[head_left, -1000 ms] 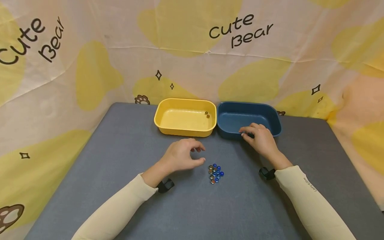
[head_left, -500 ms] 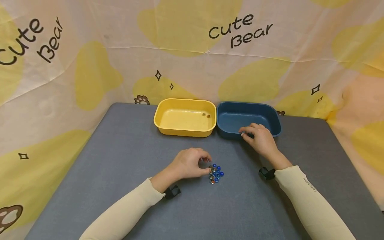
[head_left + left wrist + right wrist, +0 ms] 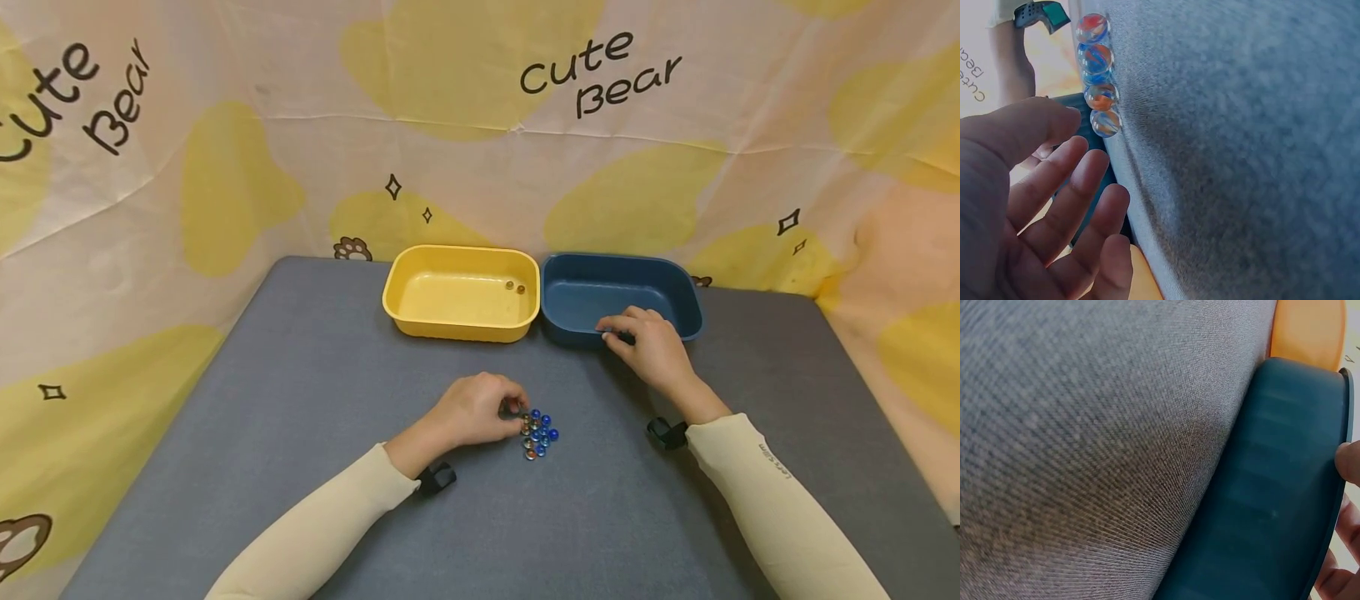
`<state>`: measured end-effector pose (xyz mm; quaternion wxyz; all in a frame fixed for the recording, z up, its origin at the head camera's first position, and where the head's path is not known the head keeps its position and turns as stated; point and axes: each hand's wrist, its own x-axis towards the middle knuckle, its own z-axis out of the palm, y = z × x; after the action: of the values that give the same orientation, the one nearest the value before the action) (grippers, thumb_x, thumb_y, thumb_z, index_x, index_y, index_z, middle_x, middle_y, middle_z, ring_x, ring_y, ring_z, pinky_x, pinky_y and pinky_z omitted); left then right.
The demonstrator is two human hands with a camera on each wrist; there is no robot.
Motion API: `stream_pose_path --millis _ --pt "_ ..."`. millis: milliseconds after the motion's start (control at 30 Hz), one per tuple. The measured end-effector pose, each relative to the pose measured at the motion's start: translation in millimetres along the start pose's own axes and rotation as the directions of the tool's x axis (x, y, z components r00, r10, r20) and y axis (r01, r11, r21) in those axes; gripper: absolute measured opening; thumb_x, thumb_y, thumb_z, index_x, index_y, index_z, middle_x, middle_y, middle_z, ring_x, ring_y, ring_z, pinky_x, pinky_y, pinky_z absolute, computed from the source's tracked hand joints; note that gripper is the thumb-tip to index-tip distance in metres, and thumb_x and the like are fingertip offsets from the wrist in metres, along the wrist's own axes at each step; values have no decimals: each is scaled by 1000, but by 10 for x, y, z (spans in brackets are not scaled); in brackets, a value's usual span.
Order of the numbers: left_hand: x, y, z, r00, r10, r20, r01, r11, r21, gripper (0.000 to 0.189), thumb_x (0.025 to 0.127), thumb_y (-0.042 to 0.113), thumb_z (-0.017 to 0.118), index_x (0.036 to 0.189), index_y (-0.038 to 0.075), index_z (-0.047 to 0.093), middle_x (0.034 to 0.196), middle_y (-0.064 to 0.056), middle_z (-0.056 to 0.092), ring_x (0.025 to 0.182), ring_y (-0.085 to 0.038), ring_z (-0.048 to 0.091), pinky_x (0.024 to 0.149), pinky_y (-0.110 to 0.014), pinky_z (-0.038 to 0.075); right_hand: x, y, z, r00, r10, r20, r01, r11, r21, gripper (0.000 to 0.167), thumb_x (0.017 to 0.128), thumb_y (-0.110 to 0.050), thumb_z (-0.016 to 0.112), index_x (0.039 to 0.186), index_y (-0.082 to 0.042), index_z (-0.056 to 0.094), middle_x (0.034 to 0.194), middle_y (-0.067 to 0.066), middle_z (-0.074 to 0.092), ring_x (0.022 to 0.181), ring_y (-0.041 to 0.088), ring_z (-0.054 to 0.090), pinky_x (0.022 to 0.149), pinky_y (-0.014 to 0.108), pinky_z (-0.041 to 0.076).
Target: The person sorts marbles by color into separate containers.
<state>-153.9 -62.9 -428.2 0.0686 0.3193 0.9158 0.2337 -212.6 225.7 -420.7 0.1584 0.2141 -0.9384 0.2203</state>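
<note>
Several glass marbles [image 3: 540, 434], some blue and some with orange swirls, lie in a tight cluster on the grey table. At the cluster's left edge is my left hand [image 3: 480, 410], its thumb and fingers bent and apart. In the left wrist view, the thumb tip and fingers are close to a row of marbles [image 3: 1098, 59], with nothing seen between them. My right hand [image 3: 651, 348] holds the near rim of the dark blue bin [image 3: 558, 321], thumb outside and fingers over the inner side. The right wrist view shows that thumb [image 3: 1349, 461] against the bin's rim.
A yellow bin [image 3: 450, 327] stands left of the blue one, side by side at the table's back. Two amber-coloured marbles [image 3: 515, 287] lie inside it. A printed cloth [image 3: 480, 92] hangs right behind both bins. The grey table [image 3: 570, 525] extends in front.
My left hand has moved from in front of the yellow bin toward the person and right, to the marble cluster. A marble in the yellow bin rolled slightly left. The right hand stays put.
</note>
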Motion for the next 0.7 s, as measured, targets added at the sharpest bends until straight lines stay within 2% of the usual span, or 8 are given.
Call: stream_pose_path --millis 267,700 --pt "55 -23 25 1000 6 20 -6 1000 -4 8 83 23 71 90 25 73 82 13 66 72 0 58 62 -20 46 -1 7 5 1000 4 0 -4 1000 11 14 88 -13 68 101 -16 75 79 0 59 68 18 44 62 31 33" --pt "111 -45 69 999 -9 41 9 1000 1 8 83 19 71 89 25 73 79 15 65 69 3 55 61 -19 45 -2 18 8 1000 -12 -10 12 1000 7 15 87 -11 69 100 -15 75 77 0 58 67 17 43 61 30 33"
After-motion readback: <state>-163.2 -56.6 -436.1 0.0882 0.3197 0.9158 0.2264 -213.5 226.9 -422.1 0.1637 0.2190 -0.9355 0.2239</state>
